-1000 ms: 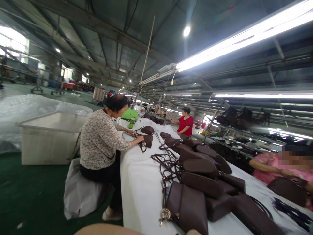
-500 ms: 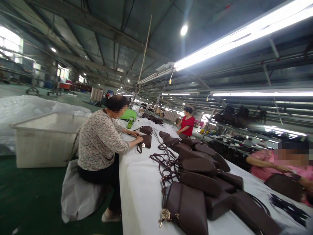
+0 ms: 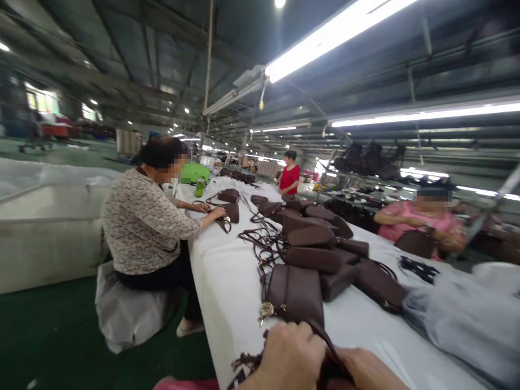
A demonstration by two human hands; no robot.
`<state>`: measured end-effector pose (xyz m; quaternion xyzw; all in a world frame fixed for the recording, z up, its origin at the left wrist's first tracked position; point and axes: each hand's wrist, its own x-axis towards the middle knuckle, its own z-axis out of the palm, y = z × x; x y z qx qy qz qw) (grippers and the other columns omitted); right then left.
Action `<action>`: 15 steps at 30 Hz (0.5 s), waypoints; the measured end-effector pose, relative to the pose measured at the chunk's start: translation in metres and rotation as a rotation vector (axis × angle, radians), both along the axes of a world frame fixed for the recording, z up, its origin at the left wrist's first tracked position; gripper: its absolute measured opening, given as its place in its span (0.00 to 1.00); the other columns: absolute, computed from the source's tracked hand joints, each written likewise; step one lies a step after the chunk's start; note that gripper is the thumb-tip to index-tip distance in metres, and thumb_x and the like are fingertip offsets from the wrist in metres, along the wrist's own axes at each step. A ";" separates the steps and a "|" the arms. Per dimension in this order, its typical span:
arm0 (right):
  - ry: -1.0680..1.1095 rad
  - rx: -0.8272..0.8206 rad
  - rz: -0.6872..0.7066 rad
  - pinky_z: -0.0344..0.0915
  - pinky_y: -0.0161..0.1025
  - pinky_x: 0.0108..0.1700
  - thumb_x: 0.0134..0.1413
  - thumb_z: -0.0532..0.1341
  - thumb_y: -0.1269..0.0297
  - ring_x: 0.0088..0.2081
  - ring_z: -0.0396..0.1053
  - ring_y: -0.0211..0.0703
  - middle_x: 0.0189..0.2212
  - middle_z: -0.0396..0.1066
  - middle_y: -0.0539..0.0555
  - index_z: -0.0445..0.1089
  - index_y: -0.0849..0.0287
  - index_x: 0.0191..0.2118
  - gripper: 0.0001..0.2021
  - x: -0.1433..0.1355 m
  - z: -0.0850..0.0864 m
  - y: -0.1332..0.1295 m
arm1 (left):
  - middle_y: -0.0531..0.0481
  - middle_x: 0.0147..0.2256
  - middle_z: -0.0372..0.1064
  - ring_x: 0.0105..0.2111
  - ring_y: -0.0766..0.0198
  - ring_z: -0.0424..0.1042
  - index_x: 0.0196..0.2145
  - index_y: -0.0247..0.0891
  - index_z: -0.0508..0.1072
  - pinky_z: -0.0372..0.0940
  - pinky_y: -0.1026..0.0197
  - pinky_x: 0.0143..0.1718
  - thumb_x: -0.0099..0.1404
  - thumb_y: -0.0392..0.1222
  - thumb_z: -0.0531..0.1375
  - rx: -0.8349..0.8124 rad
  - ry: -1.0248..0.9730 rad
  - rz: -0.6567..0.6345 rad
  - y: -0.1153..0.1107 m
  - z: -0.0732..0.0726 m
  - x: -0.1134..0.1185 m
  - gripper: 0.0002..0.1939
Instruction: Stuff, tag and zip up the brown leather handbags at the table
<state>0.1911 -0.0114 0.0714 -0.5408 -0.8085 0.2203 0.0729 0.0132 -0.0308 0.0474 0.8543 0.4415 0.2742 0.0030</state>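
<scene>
At the bottom edge, my left hand (image 3: 289,355) has its fingers curled over a dark brown handbag (image 3: 335,374), which is mostly hidden by my hands and the frame edge. On the bag's other side, my right hand (image 3: 368,368) grips it by the strap, fingertips tucked out of sight. A brown strap (image 3: 323,333) runs between both hands. Just beyond lies another brown bag (image 3: 298,290) with a round gold charm (image 3: 267,310). Thin cords and small metal pieces (image 3: 247,362) show left of my left hand.
Many brown bags (image 3: 311,235) are piled along the white-covered table (image 3: 227,292). Clear plastic (image 3: 467,309) covers the right side near dark straps (image 3: 418,269). A seated person (image 3: 142,216) handles a bag at left, beside a white bin (image 3: 49,244). Another person (image 3: 418,216) works at right.
My hands have come into view at the bottom with a brown handbag. The view has tilted down and shifted, showing more plastic at right. The left co-worker's hands have moved slightly apart.
</scene>
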 end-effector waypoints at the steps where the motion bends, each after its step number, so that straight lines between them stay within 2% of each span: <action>1: -0.057 0.001 0.072 0.65 0.36 0.39 0.47 0.66 0.70 0.36 0.75 0.46 0.31 0.78 0.48 0.75 0.52 0.33 0.06 -0.004 0.005 -0.004 | 0.46 0.33 0.72 0.32 0.57 0.70 0.32 0.37 0.71 0.63 0.57 0.31 0.58 0.35 0.61 -0.003 -0.019 0.034 -0.007 0.003 -0.004 0.03; 4: -0.201 0.081 0.140 0.61 0.35 0.35 0.50 0.63 0.69 0.35 0.75 0.47 0.31 0.78 0.51 0.75 0.56 0.35 0.05 -0.015 0.019 -0.013 | 0.48 0.33 0.71 0.37 0.55 0.67 0.30 0.38 0.70 0.60 0.53 0.38 0.64 0.35 0.57 0.019 -0.078 0.102 -0.017 0.015 -0.021 0.05; 10: -0.321 0.196 0.118 0.55 0.35 0.31 0.58 0.61 0.64 0.34 0.75 0.47 0.31 0.78 0.54 0.71 0.57 0.34 0.04 -0.014 0.033 -0.027 | 0.48 0.35 0.68 0.38 0.55 0.63 0.29 0.38 0.69 0.57 0.51 0.39 0.65 0.35 0.58 0.019 -0.069 0.148 -0.022 0.040 -0.046 0.06; 12: -0.377 0.229 0.111 0.54 0.35 0.31 0.60 0.60 0.63 0.33 0.75 0.46 0.31 0.77 0.54 0.69 0.58 0.32 0.06 -0.008 0.034 -0.031 | 0.48 0.35 0.67 0.38 0.55 0.62 0.29 0.38 0.69 0.57 0.52 0.39 0.64 0.33 0.57 0.013 -0.082 0.172 -0.025 0.043 -0.056 0.06; 15: -0.408 0.253 0.126 0.52 0.36 0.29 0.60 0.60 0.64 0.32 0.75 0.45 0.30 0.77 0.52 0.67 0.57 0.30 0.07 -0.001 0.028 -0.038 | 0.48 0.35 0.66 0.38 0.56 0.62 0.28 0.38 0.67 0.58 0.54 0.39 0.64 0.31 0.56 -0.058 -0.154 0.145 -0.032 0.039 -0.068 0.07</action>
